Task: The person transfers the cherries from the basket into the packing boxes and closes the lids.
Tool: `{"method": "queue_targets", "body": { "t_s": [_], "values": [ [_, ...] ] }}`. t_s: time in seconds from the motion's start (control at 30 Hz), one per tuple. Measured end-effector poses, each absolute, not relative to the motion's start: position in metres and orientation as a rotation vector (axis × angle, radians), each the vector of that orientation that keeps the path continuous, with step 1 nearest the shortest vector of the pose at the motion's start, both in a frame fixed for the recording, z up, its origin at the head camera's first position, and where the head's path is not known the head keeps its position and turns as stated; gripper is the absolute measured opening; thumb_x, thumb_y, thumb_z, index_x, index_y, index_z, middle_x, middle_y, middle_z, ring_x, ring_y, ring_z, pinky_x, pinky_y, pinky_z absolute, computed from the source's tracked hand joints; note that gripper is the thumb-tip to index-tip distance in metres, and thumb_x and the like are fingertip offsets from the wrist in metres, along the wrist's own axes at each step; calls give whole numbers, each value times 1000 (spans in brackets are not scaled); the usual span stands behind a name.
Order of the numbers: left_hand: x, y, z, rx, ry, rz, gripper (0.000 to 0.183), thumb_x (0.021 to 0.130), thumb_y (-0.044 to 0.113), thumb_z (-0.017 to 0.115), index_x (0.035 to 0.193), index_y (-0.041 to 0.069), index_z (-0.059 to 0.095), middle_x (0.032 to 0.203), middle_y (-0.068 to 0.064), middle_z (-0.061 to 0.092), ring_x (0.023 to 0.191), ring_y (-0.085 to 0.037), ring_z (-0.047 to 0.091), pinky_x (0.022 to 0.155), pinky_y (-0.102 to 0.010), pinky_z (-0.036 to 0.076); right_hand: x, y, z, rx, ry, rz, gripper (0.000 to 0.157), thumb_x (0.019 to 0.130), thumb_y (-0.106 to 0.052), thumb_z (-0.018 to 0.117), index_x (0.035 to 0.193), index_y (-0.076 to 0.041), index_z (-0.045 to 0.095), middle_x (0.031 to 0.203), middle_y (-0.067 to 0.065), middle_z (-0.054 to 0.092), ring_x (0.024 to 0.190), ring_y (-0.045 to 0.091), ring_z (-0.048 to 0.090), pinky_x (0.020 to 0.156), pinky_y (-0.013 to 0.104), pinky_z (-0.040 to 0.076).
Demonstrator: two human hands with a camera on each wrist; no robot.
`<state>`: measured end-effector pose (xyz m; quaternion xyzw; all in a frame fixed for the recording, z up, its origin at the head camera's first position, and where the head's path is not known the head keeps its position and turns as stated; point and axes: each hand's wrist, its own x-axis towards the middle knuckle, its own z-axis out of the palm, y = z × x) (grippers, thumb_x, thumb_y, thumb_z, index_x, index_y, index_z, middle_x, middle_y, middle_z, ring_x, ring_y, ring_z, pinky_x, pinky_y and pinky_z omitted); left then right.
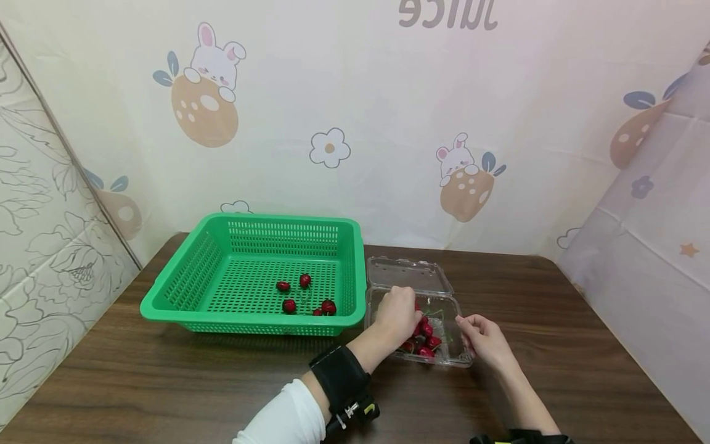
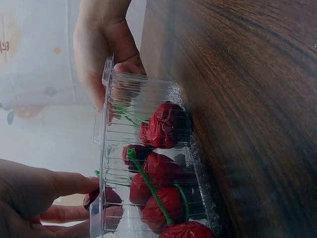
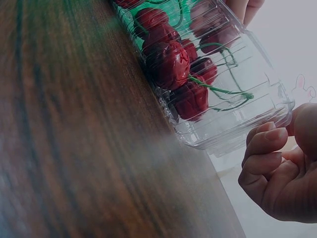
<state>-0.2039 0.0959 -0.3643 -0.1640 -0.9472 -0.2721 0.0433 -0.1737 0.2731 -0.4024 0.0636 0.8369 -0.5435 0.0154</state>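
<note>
A clear plastic clamshell box (image 1: pixel 461 336) stands on the table with its lid (image 1: pixel 410 276) folded back behind it. Several dark red cherries (image 1: pixel 426 330) with green stems lie inside. My left hand (image 1: pixel 396 317) reaches over the box's left part. In the left wrist view its fingers pinch a cherry (image 2: pixel 102 198) at the box's rim. My right hand (image 1: pixel 488 339) pinches the box's right rim between thumb and fingers, as the right wrist view also shows its curled fingers (image 3: pixel 270 141) there.
A green slotted basket (image 1: pixel 249 324) stands left of the box, close beside it, with several cherries (image 1: pixel 289 306) on its floor toward the right. The dark wooden table (image 1: pixel 222 382) ends at a patterned cloth backdrop (image 1: pixel 383 185).
</note>
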Motion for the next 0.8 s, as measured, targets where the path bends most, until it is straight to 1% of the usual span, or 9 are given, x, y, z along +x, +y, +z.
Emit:
{"method": "queue_targets", "body": {
  "t_s": [0.1, 0.33, 0.63, 0.8],
  "values": [
    [-205, 97, -366, -514, -2908, -789, 20, 78, 19, 69, 65, 6, 62, 55, -1, 53, 45, -9, 51, 41, -20, 39, -174, 273, -403, 201, 2604, -1683, 28, 93, -22, 46, 86, 6, 45, 56, 1, 43, 42, 8, 38, 40, 22, 34],
    [-205, 99, -370, -516, -2962, -718, 16, 76, 20, 71, 78, 5, 66, 66, -2, 58, 52, -10, 56, 47, -21, 45, -174, 274, -404, 202, 2611, -1676, 29, 94, -22, 46, 87, 7, 44, 55, 1, 42, 43, 8, 38, 41, 22, 34],
    [-205, 102, -372, -542, -3011, -623, 14, 77, 21, 69, 76, 7, 66, 63, -1, 57, 51, -9, 54, 47, -21, 45, -174, 274, -404, 196, 2607, -1676, 28, 94, -20, 45, 86, 7, 44, 56, 1, 42, 43, 8, 37, 40, 22, 34],
    [-204, 102, -373, -543, -3044, -636, 13, 79, 20, 68, 76, 7, 67, 60, 0, 55, 47, -8, 51, 46, -20, 44, -173, 274, -404, 206, 2604, -1674, 27, 94, -19, 45, 87, 7, 44, 56, 1, 42, 42, 9, 37, 40, 22, 33]
  ]
}}
